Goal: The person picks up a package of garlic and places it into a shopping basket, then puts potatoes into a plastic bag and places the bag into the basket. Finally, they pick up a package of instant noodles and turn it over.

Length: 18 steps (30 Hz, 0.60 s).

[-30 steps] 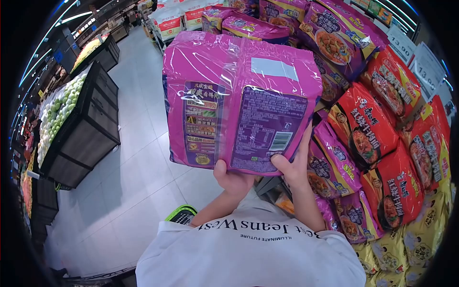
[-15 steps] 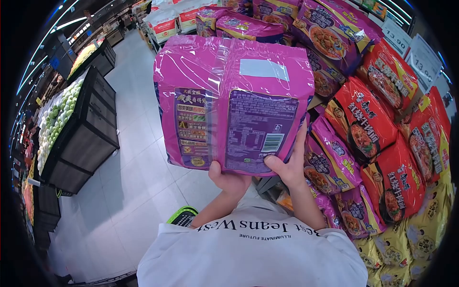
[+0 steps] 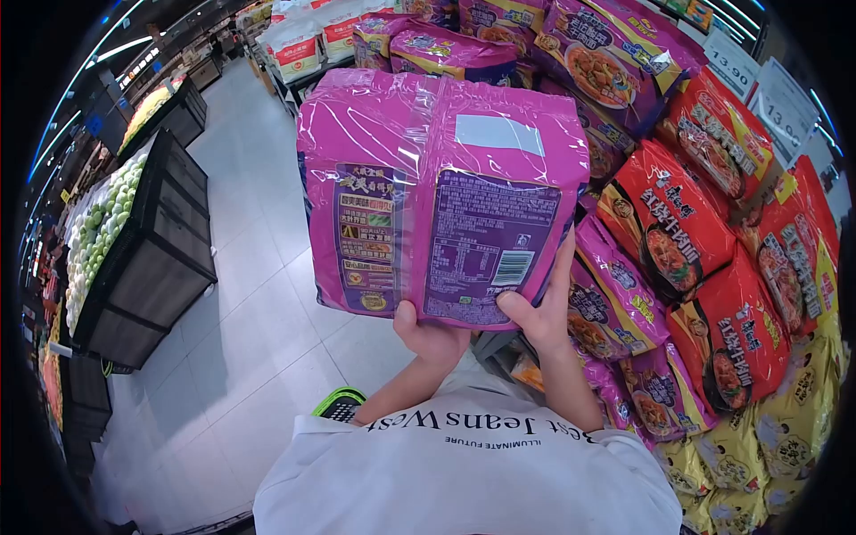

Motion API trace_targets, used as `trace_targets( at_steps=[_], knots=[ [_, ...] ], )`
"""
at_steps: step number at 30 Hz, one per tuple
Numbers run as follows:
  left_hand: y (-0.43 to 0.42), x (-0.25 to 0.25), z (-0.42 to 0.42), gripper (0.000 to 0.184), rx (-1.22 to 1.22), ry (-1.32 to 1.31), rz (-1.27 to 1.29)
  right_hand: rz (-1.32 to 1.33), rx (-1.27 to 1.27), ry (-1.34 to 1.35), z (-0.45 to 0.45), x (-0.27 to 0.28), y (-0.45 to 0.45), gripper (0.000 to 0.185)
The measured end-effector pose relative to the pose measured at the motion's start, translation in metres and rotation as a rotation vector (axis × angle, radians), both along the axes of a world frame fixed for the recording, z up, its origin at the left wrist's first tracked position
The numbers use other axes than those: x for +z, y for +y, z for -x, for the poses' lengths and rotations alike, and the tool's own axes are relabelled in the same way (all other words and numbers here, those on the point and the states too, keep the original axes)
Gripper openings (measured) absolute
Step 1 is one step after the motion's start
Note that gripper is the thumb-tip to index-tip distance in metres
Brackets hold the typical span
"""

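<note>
A purple multipack of instant noodles [image 3: 357,116] is held up before me, its printed back and barcode facing my eyes. My left hand [image 3: 432,339] grips the bottom edge near the middle, with the thumb on the front. At the lower right corner my right hand [image 3: 542,312] clasps the pack, its thumb below the barcode and its fingers along the side. The other fingers of my left hand are hidden under or behind the pack.
On the right are stacked purple noodle packs [image 3: 615,308], red noodle packs [image 3: 669,218] and yellow packs [image 3: 794,437], with price signs [image 3: 731,64] behind. A dark produce stand [image 3: 156,267] with green produce stands at left, across the pale tiled floor [image 3: 241,312].
The pack has shifted very slightly to the right in view, while the surrounding shelves have moved a little left. Both hands keep the same hold.
</note>
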<state>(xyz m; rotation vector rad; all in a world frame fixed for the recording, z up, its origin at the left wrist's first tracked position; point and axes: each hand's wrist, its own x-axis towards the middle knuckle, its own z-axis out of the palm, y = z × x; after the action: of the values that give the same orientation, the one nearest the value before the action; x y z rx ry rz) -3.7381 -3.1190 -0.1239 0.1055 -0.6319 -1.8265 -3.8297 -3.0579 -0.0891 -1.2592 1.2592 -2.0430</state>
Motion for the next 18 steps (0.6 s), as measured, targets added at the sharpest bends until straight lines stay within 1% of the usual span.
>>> trace_targets(
  at_steps=[6,9,12,18],
  knots=[
    [0.003,-0.002,0.004,0.071,-0.053,-0.038,0.038,0.028,0.009,-0.115,0.001,0.001,0.005,0.103],
    [0.006,-0.002,0.007,0.071,-0.067,-0.048,0.042,0.021,-0.017,-0.094,0.003,-0.003,0.007,0.102],
    [0.006,-0.004,0.010,0.071,-0.084,-0.025,0.057,-0.024,-0.053,-0.015,0.011,-0.007,0.010,0.101],
    [0.008,-0.004,0.017,0.070,-0.114,0.001,0.073,0.008,-0.044,-0.065,0.011,-0.001,0.011,0.102]
  ],
)
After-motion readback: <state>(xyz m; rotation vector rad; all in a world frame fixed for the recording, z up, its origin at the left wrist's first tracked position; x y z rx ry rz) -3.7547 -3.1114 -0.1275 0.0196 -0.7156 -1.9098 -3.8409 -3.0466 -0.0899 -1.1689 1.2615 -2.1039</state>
